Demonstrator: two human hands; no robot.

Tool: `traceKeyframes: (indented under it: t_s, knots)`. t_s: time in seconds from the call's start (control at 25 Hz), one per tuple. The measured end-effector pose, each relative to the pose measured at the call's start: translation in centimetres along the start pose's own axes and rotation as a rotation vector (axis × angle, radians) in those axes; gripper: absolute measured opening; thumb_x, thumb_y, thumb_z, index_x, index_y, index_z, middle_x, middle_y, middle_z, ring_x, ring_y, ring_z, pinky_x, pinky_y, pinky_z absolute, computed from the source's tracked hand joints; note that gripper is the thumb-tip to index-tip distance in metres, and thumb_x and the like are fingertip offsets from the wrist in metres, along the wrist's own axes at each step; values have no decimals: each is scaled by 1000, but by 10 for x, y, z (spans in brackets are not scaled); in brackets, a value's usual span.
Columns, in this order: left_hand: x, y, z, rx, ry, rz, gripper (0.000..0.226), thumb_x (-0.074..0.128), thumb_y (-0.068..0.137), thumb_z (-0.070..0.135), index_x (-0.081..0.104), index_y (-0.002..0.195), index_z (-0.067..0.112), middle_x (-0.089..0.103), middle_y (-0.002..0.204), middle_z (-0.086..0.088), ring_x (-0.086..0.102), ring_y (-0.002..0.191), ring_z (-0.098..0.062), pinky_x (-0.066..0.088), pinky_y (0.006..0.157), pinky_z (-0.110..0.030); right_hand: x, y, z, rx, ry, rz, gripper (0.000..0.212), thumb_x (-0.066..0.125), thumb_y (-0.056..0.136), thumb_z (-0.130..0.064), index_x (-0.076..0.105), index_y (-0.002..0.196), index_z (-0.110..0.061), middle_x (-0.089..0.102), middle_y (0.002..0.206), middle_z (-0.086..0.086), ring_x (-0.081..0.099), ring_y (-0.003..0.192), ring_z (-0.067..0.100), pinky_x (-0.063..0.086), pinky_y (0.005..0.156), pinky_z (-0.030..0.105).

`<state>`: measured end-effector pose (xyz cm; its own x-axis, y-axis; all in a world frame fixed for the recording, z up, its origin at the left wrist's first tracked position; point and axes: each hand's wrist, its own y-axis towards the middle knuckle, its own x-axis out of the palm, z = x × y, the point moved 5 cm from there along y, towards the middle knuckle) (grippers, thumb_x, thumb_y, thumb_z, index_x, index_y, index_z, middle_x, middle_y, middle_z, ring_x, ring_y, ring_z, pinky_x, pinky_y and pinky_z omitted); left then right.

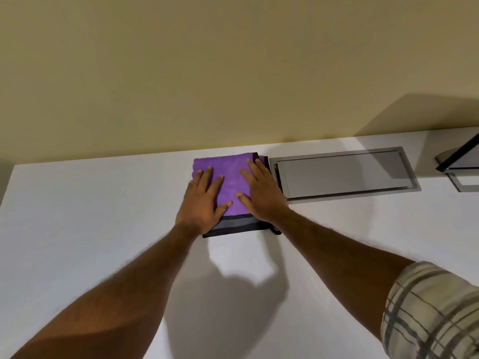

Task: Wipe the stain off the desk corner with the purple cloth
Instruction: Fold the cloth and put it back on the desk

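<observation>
Cloth: your purple cloth (230, 182) lies folded into a rough square, flat on the desk (77, 216) near its back edge, about midway along. A grey band with dark trim runs along its near side, dark trim shows at its far right corner, and a small dark loop sticks out at the near right corner.
Left hand: your left hand (202, 203) lies palm down on the cloth's left half, fingers spread and flat, gripping nothing.
Right hand: your right hand (261, 195) presses flat on the right half, fingers splayed, nothing clasped.
Hatch: a grey hatch (344, 174) sits flush in the desk, just right of the cloth.
Sleeve: a plaid sleeve (435, 312) covers your right upper arm.
</observation>
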<state>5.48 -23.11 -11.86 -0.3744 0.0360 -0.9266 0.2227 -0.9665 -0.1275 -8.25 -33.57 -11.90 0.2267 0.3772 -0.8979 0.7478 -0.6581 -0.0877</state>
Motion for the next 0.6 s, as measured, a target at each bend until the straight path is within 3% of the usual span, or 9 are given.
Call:
traceKeyframes:
  t_s: [0.2,0.36,0.6]
  knots:
    - [17,-20,10,-58,149,-190,84,20,87,71,5,155,24,-4,164,-8,-4,151,-30,5,121,-47,22,-27,-7,24,-166,-153,73,46,98,-53,19,156,-18,4,166,12,-1,153,29,8,123,47]
    - [-1,-40,10,-34,218,-245,83,16,87,72,6,155,26,-2,165,-7,0,151,-28,6,121,-48,11,-41,-21,67,-168,-187,71,49,97,-49,23,155,-17,12,165,12,5,153,29,10,123,47]
    - [-50,-113,2,-21,303,-251,111,-19,61,83,2,155,27,-4,165,-6,-4,152,-25,2,121,-51,-11,-87,-68,78,-86,-89,78,57,92,-50,25,154,-17,22,163,13,17,151,32,19,122,50]
